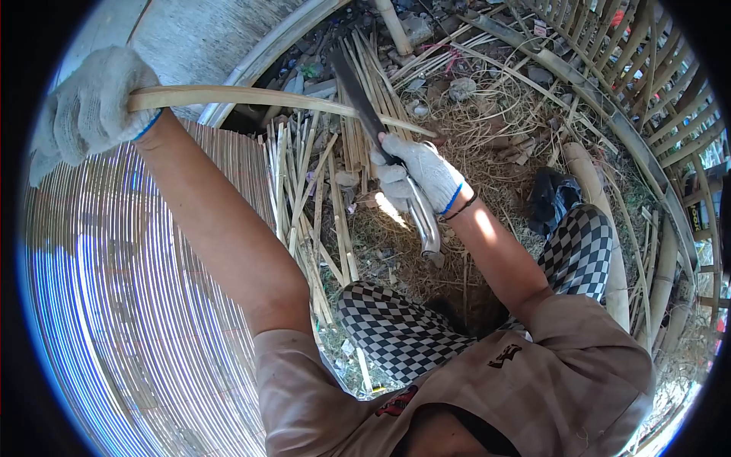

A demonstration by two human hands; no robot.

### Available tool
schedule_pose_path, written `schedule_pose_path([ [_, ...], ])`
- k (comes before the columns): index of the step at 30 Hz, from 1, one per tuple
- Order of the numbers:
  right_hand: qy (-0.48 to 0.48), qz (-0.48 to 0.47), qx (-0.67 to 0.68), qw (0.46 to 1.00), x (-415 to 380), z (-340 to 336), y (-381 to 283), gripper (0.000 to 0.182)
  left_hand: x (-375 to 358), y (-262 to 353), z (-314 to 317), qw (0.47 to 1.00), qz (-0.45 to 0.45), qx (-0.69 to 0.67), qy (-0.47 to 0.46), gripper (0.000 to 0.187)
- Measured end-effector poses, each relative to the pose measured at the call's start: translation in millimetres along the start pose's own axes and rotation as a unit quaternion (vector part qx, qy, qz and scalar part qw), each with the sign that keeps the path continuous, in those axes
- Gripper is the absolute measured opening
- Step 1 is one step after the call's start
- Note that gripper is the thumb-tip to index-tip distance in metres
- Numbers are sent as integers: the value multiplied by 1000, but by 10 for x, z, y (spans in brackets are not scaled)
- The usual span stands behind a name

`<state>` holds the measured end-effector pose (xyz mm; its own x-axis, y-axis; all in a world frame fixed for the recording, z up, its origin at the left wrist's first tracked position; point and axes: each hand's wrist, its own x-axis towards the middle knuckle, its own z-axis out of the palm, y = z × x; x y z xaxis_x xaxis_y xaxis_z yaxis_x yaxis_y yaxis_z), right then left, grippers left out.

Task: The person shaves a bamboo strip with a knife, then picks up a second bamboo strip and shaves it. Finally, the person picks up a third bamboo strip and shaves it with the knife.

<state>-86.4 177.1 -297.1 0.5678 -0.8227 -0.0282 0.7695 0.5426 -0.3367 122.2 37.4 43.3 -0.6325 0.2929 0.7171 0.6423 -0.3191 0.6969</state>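
Left hand (91, 103), gloved, is up high at the far left, fist closed tight round the end of a long bamboo strip (251, 97). The strip runs from that fist across to the right, bowing a little, down to where the knife (362, 99) crosses it. Right hand (419, 177), gloved too, is clamped round the knife's metal handle, blade pointing away towards the far side, its edge laid against the strip near the strip's right end.

So the work looks like shaving or splitting that strip (hard to tell which from here, the contact point is small). To do it well, I'd judge: keep the left fist pulling the strip taut so it doesn't whip, keep the blade at a shallow angle along the grain, and push away from the body, never towards the left forearm, which lies bare just beside the line of the cut. Short, even strokes beat one long heave, since a thin strip could snap or let the blade run off.

Underfoot, a bundle of cut slats (312, 190) lies on the littered ground between the knees, a woven mat (129, 305) fills the near left, and a bamboo fence (640, 68) curves round the far right.
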Motion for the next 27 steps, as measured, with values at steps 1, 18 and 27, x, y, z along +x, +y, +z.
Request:
schedule_pose_path([
  [1, 24, 1, 19, 1000, 42, -193, 45, 36, 69, -101, 18, 1000, 2, 19, -2, 30],
  [18, 118, -57, -80, 988, -229, -278, -114, 26, 562, -613, 445, 792, 63, 450, 407, 62],
  [27, 215, 7, 33, 976, -97, -1454, 310, 30, 140, -69, 326, 937, -66, 193, 284, 91],
])
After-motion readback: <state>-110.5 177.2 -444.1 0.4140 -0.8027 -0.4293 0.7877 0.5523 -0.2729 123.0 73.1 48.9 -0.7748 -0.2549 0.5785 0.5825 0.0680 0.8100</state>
